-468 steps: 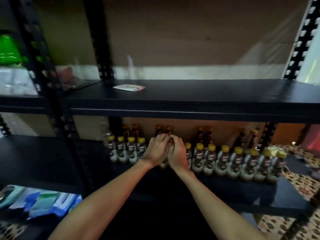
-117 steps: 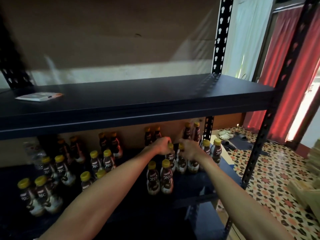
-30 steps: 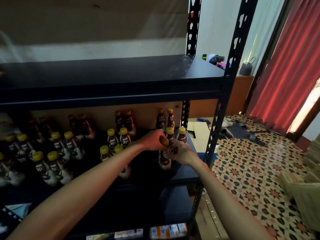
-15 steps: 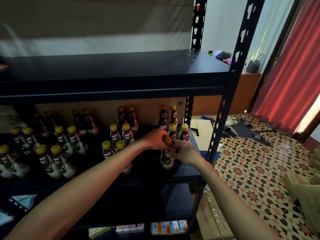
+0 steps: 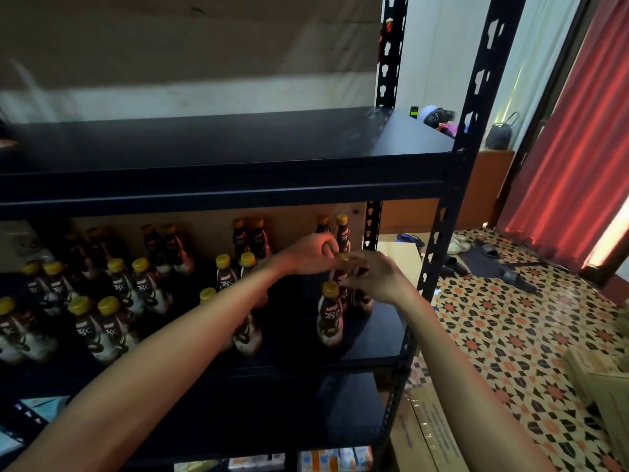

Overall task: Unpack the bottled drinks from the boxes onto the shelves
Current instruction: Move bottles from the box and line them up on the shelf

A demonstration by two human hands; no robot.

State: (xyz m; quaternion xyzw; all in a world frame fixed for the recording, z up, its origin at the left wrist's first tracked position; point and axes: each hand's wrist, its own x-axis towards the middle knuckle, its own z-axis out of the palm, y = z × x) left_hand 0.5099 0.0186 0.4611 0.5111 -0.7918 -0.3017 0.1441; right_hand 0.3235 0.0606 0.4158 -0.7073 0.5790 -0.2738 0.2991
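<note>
Left hand (image 5: 312,255), right hand (image 5: 372,279) rearward, gripping edge-side bottles (image 5: 363,300).

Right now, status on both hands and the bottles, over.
Both busy: left hand and right hand grip the held bottles by the tops. Upright, at the middle shelf right end. A lone bottle stands close in front.

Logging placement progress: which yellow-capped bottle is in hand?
The bottle at the shelf's right end, cap between left hand and right hand, just behind the lone front bottle; others stand free.
</note>
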